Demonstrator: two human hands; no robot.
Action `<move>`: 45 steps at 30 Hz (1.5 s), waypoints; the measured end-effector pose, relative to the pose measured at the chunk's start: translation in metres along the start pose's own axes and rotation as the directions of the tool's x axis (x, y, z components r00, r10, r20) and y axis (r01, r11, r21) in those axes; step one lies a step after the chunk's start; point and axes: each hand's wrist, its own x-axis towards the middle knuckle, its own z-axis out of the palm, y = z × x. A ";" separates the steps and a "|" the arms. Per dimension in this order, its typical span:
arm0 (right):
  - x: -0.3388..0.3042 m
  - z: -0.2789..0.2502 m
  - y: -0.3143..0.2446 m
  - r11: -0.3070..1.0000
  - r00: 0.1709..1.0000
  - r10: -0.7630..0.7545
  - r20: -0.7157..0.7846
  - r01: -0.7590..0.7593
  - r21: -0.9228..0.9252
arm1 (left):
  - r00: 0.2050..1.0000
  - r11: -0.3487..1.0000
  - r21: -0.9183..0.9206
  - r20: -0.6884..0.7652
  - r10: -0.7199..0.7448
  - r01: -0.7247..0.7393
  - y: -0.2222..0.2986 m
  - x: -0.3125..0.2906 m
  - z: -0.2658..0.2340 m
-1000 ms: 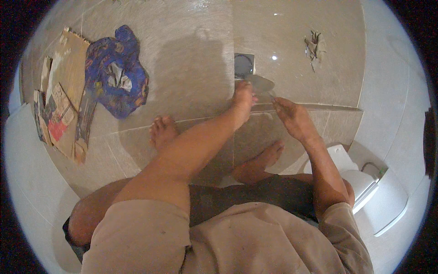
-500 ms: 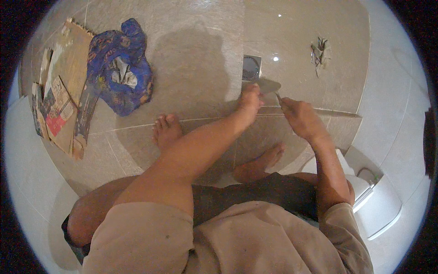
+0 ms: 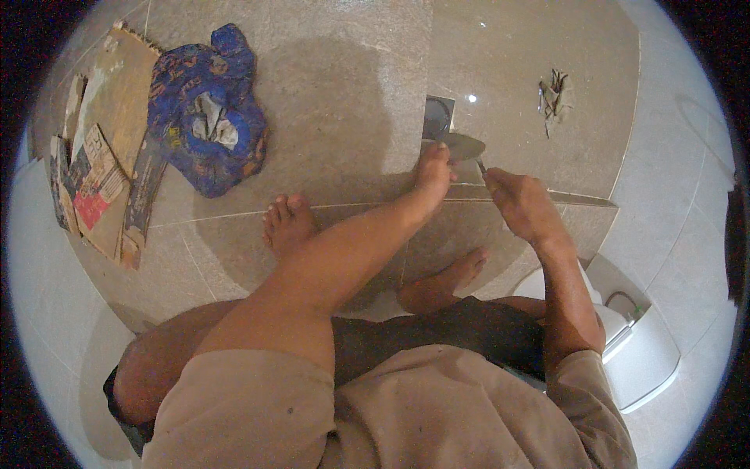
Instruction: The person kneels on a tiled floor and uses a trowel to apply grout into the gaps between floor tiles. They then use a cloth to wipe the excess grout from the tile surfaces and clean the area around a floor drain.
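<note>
A trowel with a grey leaf-shaped blade (image 3: 466,146) is in my right hand (image 3: 525,205), which is closed around its handle end. The blade points left, low over the floor. My left hand (image 3: 432,173) is closed at the blade's left end, with the thumb against or just beside it; what its fingers hold is hidden. Just beyond the left hand, a square drain opening (image 3: 439,116) with a dark round inside is set in the tiles, its near edge partly covered by hand and blade.
A blue printed bag (image 3: 181,102) with a pale opening lies at the left, next to torn cardboard pieces (image 3: 129,74). A small heap of debris (image 3: 556,102) sits on wet tile at the far right. A low tiled ledge (image 3: 562,197) crosses before me; a white toilet (image 3: 641,356) stands near right.
The view has shifted slightly. Both hands keep nearly the same place by the drain, with the trowel blade still between them and turned a little.
</note>
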 end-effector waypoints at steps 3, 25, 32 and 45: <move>0.003 -0.004 -0.006 1.000 0.999 0.030 0.017 -0.030 -0.001 | 1.000 1.000 0.023 -0.007 -0.021 0.021 0.000 0.001 -0.002; -0.013 0.038 0.000 0.988 0.989 0.145 0.017 -0.144 -0.049 | 0.991 0.995 -0.083 -0.114 -0.070 0.061 -0.017 0.009 0.008; -0.031 0.080 0.045 0.995 0.993 0.100 -0.068 -0.097 0.038 | 0.996 0.998 0.063 -0.087 -0.023 0.029 -0.017 -0.001 0.010; -0.013 0.073 0.024 0.696 0.940 0.337 0.051 -0.285 0.659 | 0.954 0.930 0.265 -0.085 0.287 -0.256 -0.013 0.040 0.001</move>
